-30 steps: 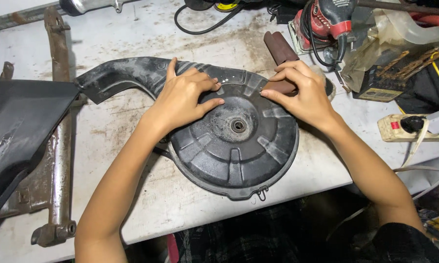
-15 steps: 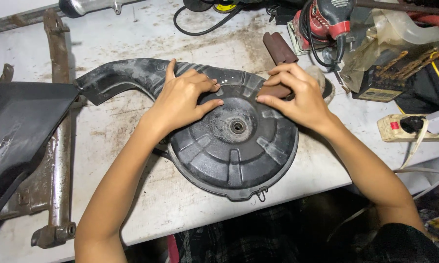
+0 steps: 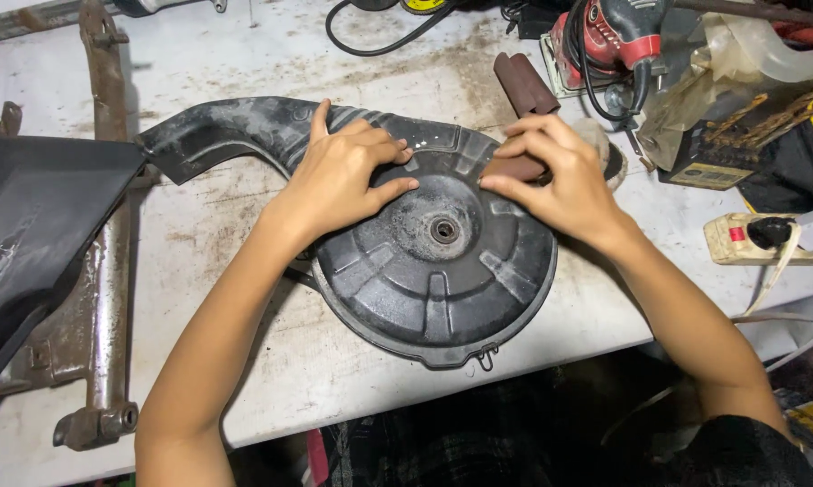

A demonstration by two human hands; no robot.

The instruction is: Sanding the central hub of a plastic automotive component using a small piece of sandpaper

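Note:
A round black plastic cover [image 3: 424, 280] with a curved duct arm lies flat on the dirty white table [image 3: 271, 361]. My left hand [image 3: 339, 176] rests palm down on its upper left part, fingers spread, pressing it steady. My right hand [image 3: 555, 176] grips a folded piece of brown sandpaper [image 3: 515, 168] and presses it against the cover's upper right face, next to the central hole. A dusty worn patch shows around that hole.
Rusty metal frame parts [image 3: 105, 271] and a black panel [image 3: 28, 225] lie at the left. A red power sander [image 3: 614, 45], a roll of brown sandpaper [image 3: 524, 81], a battery [image 3: 740, 126] and a power strip [image 3: 767, 239] crowd the right. The table's front edge runs just below the cover.
My right hand has slid the sandpaper slightly left and down across the cover. My left hand has stayed in place.

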